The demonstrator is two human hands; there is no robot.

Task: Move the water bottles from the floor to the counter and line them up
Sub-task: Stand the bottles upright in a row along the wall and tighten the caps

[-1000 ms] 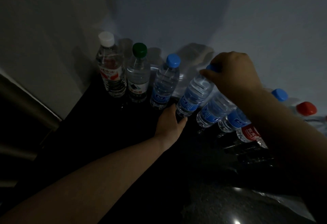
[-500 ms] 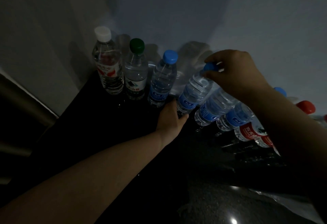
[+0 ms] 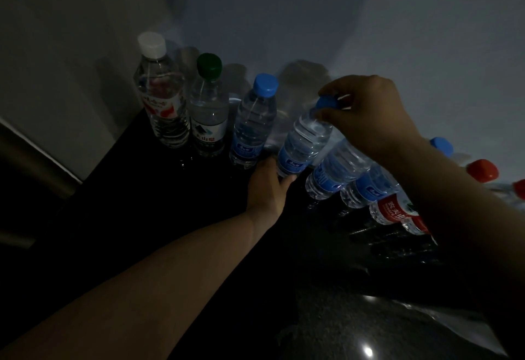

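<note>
Now aligning: right hand (image 3: pixel 369 115) pinches bottle (image 3: pixel 304 143) by cap (image 3: pixel 326 103), left hand (image 3: pixel 267 186) grips base; next, square it along counter (image 3: pixel 142 189) back edge.

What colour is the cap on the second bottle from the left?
The cap is dark green; the head view shows it.

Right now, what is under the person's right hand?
The right hand pinches the blue cap of a blue-labelled bottle, whose base the left hand holds. The forearm covers the tops of the next bottles, so their caps cannot be seen.
</note>
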